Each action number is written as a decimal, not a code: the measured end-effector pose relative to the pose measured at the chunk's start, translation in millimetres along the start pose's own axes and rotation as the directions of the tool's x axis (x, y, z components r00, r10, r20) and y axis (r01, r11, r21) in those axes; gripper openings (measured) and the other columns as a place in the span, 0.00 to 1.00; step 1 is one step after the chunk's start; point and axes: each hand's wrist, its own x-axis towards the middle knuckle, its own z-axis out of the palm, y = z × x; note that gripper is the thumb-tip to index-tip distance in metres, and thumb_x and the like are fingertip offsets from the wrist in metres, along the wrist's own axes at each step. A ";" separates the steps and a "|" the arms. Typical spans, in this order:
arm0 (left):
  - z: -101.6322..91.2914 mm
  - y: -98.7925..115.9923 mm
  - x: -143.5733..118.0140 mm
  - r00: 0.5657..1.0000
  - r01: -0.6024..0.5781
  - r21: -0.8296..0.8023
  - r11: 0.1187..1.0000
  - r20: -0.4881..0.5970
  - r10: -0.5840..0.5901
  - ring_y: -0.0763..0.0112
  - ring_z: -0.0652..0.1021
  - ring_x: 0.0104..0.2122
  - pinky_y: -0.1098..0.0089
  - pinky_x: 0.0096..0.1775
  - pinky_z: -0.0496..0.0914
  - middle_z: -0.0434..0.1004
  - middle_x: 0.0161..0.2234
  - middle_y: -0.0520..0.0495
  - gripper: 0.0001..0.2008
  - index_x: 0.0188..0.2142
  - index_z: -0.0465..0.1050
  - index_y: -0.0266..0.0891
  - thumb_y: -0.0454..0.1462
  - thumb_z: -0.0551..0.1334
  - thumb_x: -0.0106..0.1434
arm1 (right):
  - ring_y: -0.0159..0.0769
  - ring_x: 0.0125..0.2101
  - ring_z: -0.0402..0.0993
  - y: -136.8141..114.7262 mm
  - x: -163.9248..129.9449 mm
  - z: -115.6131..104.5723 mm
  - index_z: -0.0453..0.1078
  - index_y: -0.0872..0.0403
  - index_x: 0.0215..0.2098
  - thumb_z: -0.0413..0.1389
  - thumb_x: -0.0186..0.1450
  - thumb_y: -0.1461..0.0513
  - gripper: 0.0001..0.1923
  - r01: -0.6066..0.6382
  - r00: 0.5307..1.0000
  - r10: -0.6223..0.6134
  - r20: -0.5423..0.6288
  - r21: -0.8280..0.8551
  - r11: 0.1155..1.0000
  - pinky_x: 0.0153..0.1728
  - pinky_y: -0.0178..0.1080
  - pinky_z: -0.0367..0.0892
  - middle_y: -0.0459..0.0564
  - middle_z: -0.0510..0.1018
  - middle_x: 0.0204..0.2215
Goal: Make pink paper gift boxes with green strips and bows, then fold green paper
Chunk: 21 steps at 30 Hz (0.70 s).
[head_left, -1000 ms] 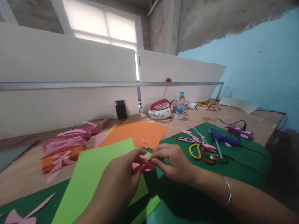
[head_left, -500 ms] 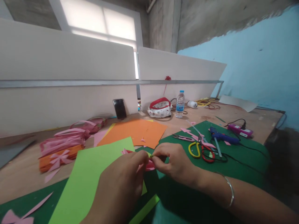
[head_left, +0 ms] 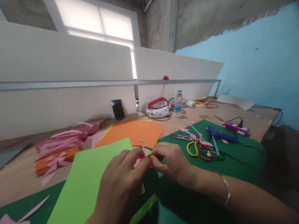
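Observation:
My left hand (head_left: 123,174) is closed on a small pink-red paper piece (head_left: 138,161), mostly hidden by the fingers. Against it, thumb and forefinger of my right hand (head_left: 173,158) pinch together at a tiny green bit (head_left: 149,153), whose kind I cannot make out. Both sets of fingertips meet over the green cutting mat (head_left: 182,199). A light green paper sheet (head_left: 93,171) lies under and left of my left hand, and a narrow green strip (head_left: 144,209) below it. Scissors (head_left: 192,149) with yellow and red handles rest right of my right hand.
Thread snips (head_left: 181,137), pink scraps (head_left: 185,130) and a blue glue gun (head_left: 220,135) lie on the right. Orange sheets (head_left: 133,132) are behind my hands. Folded pink bundles (head_left: 63,143) sit left. A phone (head_left: 118,109), pouch (head_left: 158,110) and water bottle (head_left: 178,104) stand at the back.
My left hand has shifted its grip: its fingers now reach over the pink-red piece, closer to my right fingertips. The view has moved slightly; my right hand keeps its pinch.

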 end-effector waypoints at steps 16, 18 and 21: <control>-2.0 -7.0 8.7 0.969 0.158 -0.346 0.925 0.236 -0.077 0.58 0.73 0.38 0.56 0.37 0.67 0.71 0.40 0.41 0.10 0.30 0.72 0.39 0.32 0.52 0.61 | 0.33 0.26 0.69 1.8 -3.5 6.8 0.70 0.58 0.26 0.48 0.62 0.66 0.11 0.180 0.982 -0.185 -0.043 -0.093 0.979 0.29 0.34 0.64 0.52 0.75 0.24; -5.0 -10.3 10.6 0.944 0.248 -0.452 0.857 0.311 -0.109 0.60 0.74 0.40 0.57 0.40 0.67 0.71 0.41 0.42 0.12 0.28 0.72 0.40 0.36 0.52 0.63 | 0.33 0.26 0.69 2.5 -3.2 6.4 0.70 0.57 0.26 0.49 0.61 0.67 0.10 0.183 0.979 -0.190 -0.073 -0.089 0.979 0.29 0.33 0.64 0.51 0.75 0.24; -12.2 -10.5 15.5 0.868 0.471 -0.607 0.639 0.449 -0.213 0.67 0.77 0.30 0.63 0.37 0.69 0.74 0.32 0.48 0.15 0.27 0.69 0.41 0.43 0.51 0.64 | 0.32 0.25 0.69 1.7 -2.8 4.9 0.70 0.58 0.25 0.50 0.60 0.67 0.09 0.200 0.974 -0.206 -0.093 -0.072 0.977 0.28 0.33 0.64 0.50 0.75 0.23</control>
